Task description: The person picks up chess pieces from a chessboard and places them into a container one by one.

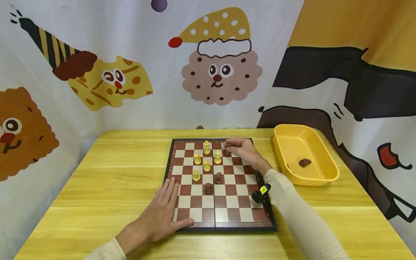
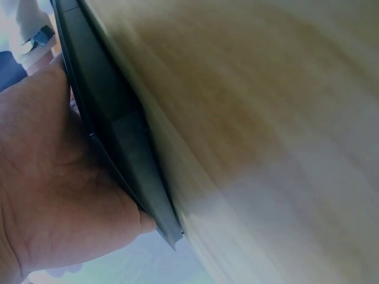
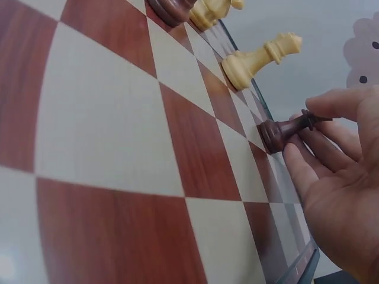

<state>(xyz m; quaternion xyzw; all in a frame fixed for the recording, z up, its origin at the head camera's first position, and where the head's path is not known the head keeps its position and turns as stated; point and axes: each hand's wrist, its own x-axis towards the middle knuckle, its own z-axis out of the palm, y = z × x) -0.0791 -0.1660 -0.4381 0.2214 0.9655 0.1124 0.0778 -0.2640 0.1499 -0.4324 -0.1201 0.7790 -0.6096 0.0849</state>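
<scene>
The right hand pinches one dark brown chess piece, far right. The left hand lies flat, near left. Five yellow pieces and two brown ones stand between.

I face a white cloth wall printed with cartoon snacks, spread across the upper half of the head view. At its left edge I see a brown biscuit; toward the upper left, a yellow cheese wedge in a striped party hat; at upper centre, a pinkish cookie under a spotted yellow cap. On the upper right the cloth turns mustard above large black shapes. Below, my pale yellow wood-grain table fills the lower frame, softly lit, paler at the bottom centre.
</scene>
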